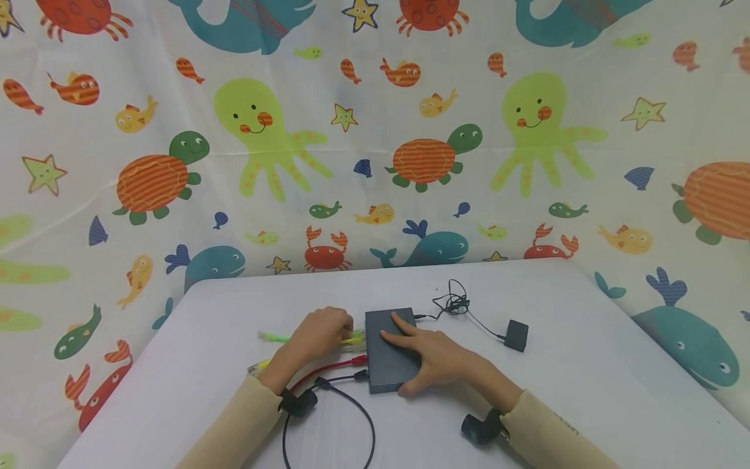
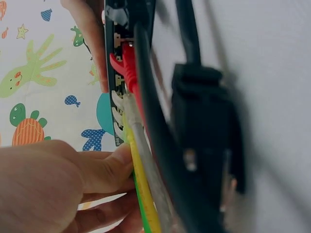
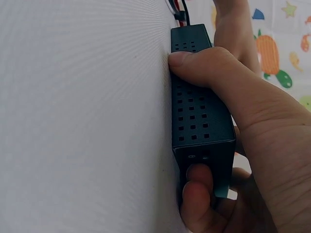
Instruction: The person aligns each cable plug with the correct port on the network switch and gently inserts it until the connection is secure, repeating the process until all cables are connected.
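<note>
A dark grey network switch (image 1: 383, 374) lies flat on the white table. My right hand (image 1: 436, 355) grips it from the right, with fingers over the top and the thumb along its vented side (image 3: 192, 116). At the far end of the port side, my left hand (image 1: 316, 332) pinches a green network cable (image 2: 145, 211) by its end; the fingers hide the plug. Beside it, yellow (image 2: 141, 179), grey (image 2: 138, 121) and red (image 2: 129, 70) network cables run into the ports. A black cable (image 1: 346, 378) enters nearest the front edge.
Behind the switch, a thin cord (image 1: 454, 303) lies bundled and leads to a black power adapter (image 1: 516, 335) on the right. The black cable's loop (image 1: 372, 430) spreads toward the front. A sea-animal curtain (image 1: 363, 215) hangs behind the table (image 1: 586, 365).
</note>
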`<state>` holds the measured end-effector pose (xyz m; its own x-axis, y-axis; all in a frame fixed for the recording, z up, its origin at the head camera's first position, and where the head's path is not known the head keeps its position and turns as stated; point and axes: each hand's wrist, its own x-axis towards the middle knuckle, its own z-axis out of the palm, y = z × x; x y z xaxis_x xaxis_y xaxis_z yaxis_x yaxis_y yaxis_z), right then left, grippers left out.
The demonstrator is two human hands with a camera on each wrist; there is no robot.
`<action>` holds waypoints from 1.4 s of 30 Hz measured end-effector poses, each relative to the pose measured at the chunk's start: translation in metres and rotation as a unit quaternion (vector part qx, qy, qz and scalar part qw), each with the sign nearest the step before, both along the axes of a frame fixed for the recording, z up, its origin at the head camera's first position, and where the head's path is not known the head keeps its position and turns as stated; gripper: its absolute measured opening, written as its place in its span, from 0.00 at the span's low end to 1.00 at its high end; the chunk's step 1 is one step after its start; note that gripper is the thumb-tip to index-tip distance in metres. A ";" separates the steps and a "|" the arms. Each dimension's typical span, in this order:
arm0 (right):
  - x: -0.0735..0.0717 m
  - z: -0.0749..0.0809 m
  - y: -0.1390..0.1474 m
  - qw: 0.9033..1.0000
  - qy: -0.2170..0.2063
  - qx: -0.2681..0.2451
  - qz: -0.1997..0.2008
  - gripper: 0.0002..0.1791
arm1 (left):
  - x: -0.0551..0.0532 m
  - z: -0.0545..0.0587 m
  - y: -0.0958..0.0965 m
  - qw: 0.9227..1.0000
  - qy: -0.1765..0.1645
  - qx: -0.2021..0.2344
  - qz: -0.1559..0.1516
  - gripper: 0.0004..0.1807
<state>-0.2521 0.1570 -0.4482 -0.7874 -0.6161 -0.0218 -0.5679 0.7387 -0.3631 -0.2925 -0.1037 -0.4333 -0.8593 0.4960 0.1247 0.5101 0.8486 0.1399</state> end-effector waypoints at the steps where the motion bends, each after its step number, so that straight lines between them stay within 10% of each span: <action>1: 0.000 0.000 0.000 1.000 0.000 0.000 0.001 0.55 | 0.000 0.000 0.000 1.000 0.001 -0.001 0.000 0.05; 42: -0.002 0.002 0.002 1.000 -0.007 -0.005 0.015 0.53 | -0.003 -0.007 0.004 0.997 0.068 -0.040 -0.008 0.06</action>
<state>-0.2540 0.1591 -0.4466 -0.7685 -0.6393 -0.0262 -0.5842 0.7177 -0.3789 -0.2958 -0.1001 -0.4404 -0.8287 0.5231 0.1992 0.5338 0.8456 0.0000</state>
